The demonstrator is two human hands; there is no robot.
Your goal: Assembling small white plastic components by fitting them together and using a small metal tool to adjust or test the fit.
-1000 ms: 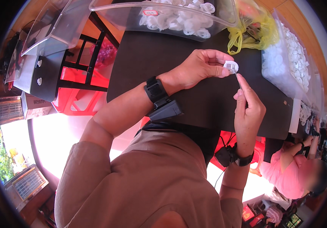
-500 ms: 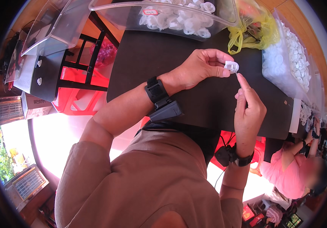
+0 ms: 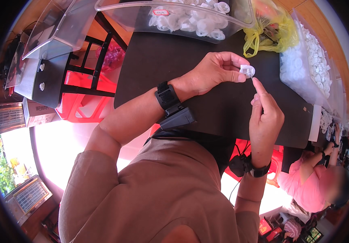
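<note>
Above the dark table [image 3: 162, 52], my left hand [image 3: 217, 72] pinches a small rounded white plastic part [image 3: 247, 71] between thumb and fingers. My right hand [image 3: 267, 108] is closed just below it, index finger pointing up at the part. A thin, slender thing [image 3: 252, 79] shows at that fingertip and reaches the part's lower edge; most of it is hidden by the fingers, so its kind cannot be made out. Straps with black devices sit on both wrists.
A clear bin [image 3: 223, 24] of similar white parts stands at the table's far edge. Beside it are a yellow plastic bag [image 3: 271, 34] and another bin [image 3: 312, 65] full of white pieces at right. A person in pink [image 3: 304, 182] works at the lower right. Red stools [image 3: 77, 107] stand at left.
</note>
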